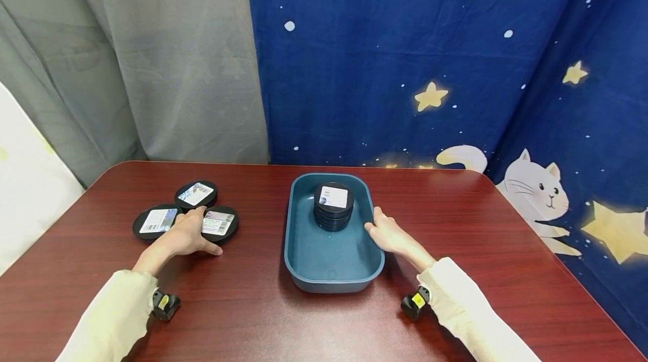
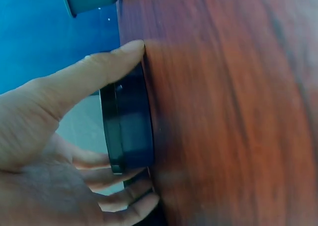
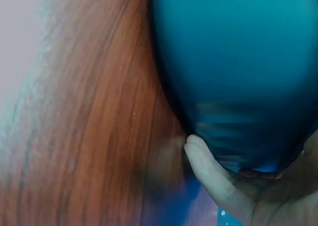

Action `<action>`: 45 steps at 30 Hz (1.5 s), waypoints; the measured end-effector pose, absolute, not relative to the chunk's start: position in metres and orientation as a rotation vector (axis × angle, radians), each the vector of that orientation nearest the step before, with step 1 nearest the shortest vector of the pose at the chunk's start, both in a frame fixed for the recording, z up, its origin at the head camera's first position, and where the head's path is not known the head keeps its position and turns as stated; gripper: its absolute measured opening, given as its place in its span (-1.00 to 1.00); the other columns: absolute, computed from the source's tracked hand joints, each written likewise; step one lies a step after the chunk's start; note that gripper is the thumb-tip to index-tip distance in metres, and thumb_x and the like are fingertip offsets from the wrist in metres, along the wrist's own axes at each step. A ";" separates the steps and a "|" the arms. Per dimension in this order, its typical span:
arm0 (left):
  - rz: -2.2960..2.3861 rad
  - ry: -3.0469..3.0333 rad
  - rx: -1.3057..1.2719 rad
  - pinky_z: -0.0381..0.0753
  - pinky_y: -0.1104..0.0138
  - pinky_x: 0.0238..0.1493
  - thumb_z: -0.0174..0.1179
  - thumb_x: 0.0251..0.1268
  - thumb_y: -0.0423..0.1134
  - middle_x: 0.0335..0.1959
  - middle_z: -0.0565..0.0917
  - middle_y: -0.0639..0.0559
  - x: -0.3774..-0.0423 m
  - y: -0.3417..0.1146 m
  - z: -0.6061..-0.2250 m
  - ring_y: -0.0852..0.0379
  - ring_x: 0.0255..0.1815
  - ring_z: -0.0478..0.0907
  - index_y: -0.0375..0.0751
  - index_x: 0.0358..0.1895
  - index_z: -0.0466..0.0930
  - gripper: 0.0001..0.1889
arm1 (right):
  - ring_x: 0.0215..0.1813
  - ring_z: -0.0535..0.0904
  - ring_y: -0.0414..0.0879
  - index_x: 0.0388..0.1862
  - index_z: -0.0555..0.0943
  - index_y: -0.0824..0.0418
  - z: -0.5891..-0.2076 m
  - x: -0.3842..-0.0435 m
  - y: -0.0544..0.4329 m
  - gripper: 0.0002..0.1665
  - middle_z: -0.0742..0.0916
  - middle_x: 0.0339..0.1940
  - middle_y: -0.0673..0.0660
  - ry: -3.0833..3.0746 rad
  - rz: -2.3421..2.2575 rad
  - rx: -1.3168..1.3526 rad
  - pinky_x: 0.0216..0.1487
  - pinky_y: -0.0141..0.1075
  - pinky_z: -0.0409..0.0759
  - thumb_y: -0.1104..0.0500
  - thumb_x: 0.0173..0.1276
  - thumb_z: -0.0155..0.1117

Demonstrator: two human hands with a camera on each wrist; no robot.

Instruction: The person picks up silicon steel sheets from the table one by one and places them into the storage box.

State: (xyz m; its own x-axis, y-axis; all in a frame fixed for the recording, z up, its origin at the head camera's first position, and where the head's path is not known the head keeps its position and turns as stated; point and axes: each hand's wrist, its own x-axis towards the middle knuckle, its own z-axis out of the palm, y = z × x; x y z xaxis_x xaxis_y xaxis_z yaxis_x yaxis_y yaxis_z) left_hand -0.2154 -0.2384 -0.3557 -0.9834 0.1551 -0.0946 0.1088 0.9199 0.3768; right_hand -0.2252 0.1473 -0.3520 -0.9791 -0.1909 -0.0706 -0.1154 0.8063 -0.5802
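Note:
On the left of the table, my left hand [image 1: 188, 234] spans a flat round black container [image 1: 226, 221] with a white label. In the left wrist view, the thumb [image 2: 112, 64] lies along one side of this container [image 2: 131, 121] and the fingers curl at the other. Two similar labelled containers, one behind [image 1: 196, 193] and one to the left [image 1: 156, 221], lie close by. My right hand [image 1: 392, 232] holds the right side wall of a blue rectangular bin [image 1: 329, 280], thumb [image 3: 206, 159] against it in the right wrist view. Inside stands a stack of black round containers [image 1: 333, 210].
The dark red wooden table [image 1: 243, 306] carries the bin near its middle. Behind its far edge hang a grey curtain [image 1: 187, 69] and a blue curtain [image 1: 354, 69] with stars and a cat. A white surface [image 1: 30, 193] shows at the far left.

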 end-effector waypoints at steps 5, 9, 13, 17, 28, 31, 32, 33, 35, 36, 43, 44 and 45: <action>0.577 2.975 0.258 0.20 -0.17 0.01 0.47 -0.44 0.01 0.01 0.24 -0.63 -0.219 -0.239 -0.358 -0.51 0.01 0.17 -0.70 0.12 0.05 0.11 | -0.01 0.47 0.17 0.05 0.20 0.52 -0.351 -0.224 0.147 -0.57 0.50 -0.02 0.44 2.852 -0.927 -0.243 -0.01 -0.02 0.39 0.26 0.28 -0.12; 0.564 2.999 0.311 0.22 -0.17 -0.01 0.45 -0.41 -0.01 -0.02 0.27 -0.61 -0.221 -0.241 -0.359 -0.51 -0.01 0.20 -0.69 0.11 0.09 0.06 | 0.01 0.46 0.17 0.08 0.18 0.53 -0.351 -0.224 0.147 -0.55 0.48 0.01 0.44 2.843 -0.934 -0.235 0.00 -0.01 0.38 0.26 0.29 -0.12; 0.537 3.009 0.347 0.27 -0.14 -0.06 0.43 -0.40 -0.02 -0.09 0.33 -0.56 -0.222 -0.242 -0.358 -0.47 -0.06 0.25 -0.67 0.08 0.14 0.00 | 0.01 0.46 0.17 0.07 0.19 0.52 -0.352 -0.225 0.147 -0.56 0.49 -0.01 0.43 2.849 -0.926 -0.231 0.00 -0.01 0.39 0.26 0.29 -0.12; 0.524 3.017 0.383 0.30 -0.11 -0.09 0.43 -0.41 -0.04 -0.14 0.36 -0.53 -0.222 -0.243 -0.357 -0.44 -0.10 0.29 -0.68 0.04 0.17 -0.03 | 0.02 0.46 0.18 0.08 0.20 0.52 -0.352 -0.225 0.147 -0.55 0.49 0.00 0.43 2.858 -0.921 -0.230 0.01 -0.01 0.38 0.26 0.29 -0.11; 0.642 2.986 0.380 0.35 -0.05 -0.10 0.41 -0.41 -0.10 -0.18 0.43 -0.43 -0.217 -0.241 -0.356 -0.27 -0.14 0.39 -0.67 0.06 0.14 -0.05 | -0.01 0.46 0.17 0.05 0.22 0.51 -0.351 -0.224 0.146 -0.58 0.50 -0.04 0.41 2.858 -0.909 -0.218 0.00 -0.01 0.38 0.25 0.30 -0.12; 0.690 2.986 0.385 0.36 -0.02 -0.12 0.41 -0.41 -0.10 -0.15 0.44 -0.43 -0.216 -0.241 -0.354 -0.22 -0.16 0.42 -0.65 0.09 0.11 -0.03 | -0.01 0.47 0.16 0.04 0.23 0.51 -0.351 -0.224 0.146 -0.59 0.51 -0.05 0.40 2.859 -0.904 -0.216 -0.01 -0.02 0.39 0.25 0.30 -0.12; 0.709 2.986 0.380 0.36 -0.02 -0.12 0.41 -0.40 -0.10 -0.13 0.43 -0.44 -0.215 -0.241 -0.354 -0.21 -0.16 0.42 -0.64 0.10 0.10 -0.02 | -0.02 0.47 0.16 0.03 0.23 0.51 -0.352 -0.225 0.146 -0.59 0.51 -0.05 0.40 2.859 -0.906 -0.216 -0.01 -0.02 0.39 0.25 0.30 -0.12; 0.727 2.986 0.377 0.36 -0.02 -0.12 0.41 -0.39 -0.09 -0.11 0.43 -0.44 -0.215 -0.240 -0.354 -0.21 -0.15 0.42 -0.63 0.12 0.10 -0.02 | -0.01 0.47 0.16 0.04 0.23 0.51 -0.352 -0.225 0.146 -0.59 0.51 -0.05 0.41 2.860 -0.908 -0.216 0.00 -0.02 0.39 0.25 0.30 -0.12; 0.758 2.995 0.379 0.36 -0.02 -0.12 0.41 -0.37 -0.07 -0.09 0.42 -0.44 -0.214 -0.239 -0.354 -0.21 -0.14 0.42 -0.61 0.13 0.10 -0.01 | 0.01 0.46 0.16 0.06 0.22 0.52 -0.352 -0.225 0.146 -0.57 0.50 -0.02 0.41 2.862 -0.913 -0.219 0.01 -0.02 0.38 0.25 0.30 -0.12; 0.770 3.003 0.382 0.36 -0.02 -0.12 0.41 -0.36 -0.07 -0.08 0.41 -0.45 -0.214 -0.238 -0.354 -0.22 -0.13 0.42 -0.60 0.14 0.10 -0.02 | 0.01 0.46 0.17 0.06 0.22 0.52 -0.352 -0.225 0.146 -0.56 0.49 -0.01 0.42 2.863 -0.914 -0.222 0.01 -0.01 0.38 0.25 0.30 -0.11; 0.864 3.048 0.396 0.35 -0.04 -0.09 0.38 -0.28 -0.04 -0.01 0.38 -0.47 -0.214 -0.232 -0.351 -0.26 -0.07 0.40 -0.56 0.18 0.10 -0.03 | 0.00 0.47 0.16 0.04 0.24 0.50 -0.353 -0.225 0.146 -0.59 0.51 -0.04 0.40 2.873 -0.927 -0.227 0.00 -0.02 0.39 0.25 0.28 -0.11; 0.877 3.048 0.393 0.35 -0.04 -0.08 0.38 -0.27 -0.03 0.00 0.38 -0.47 -0.214 -0.231 -0.350 -0.26 -0.07 0.40 -0.55 0.19 0.10 -0.03 | -0.01 0.47 0.16 0.03 0.24 0.50 -0.353 -0.225 0.146 -0.59 0.52 -0.05 0.40 2.875 -0.930 -0.228 -0.01 -0.02 0.39 0.25 0.28 -0.11; 0.889 3.049 0.392 0.34 -0.04 -0.07 0.37 -0.25 -0.02 0.02 0.37 -0.46 -0.214 -0.230 -0.349 -0.26 -0.05 0.39 -0.55 0.19 0.09 -0.03 | -0.01 0.48 0.16 0.02 0.25 0.49 -0.353 -0.225 0.146 -0.60 0.52 -0.06 0.39 2.876 -0.933 -0.228 -0.01 -0.03 0.39 0.25 0.28 -0.10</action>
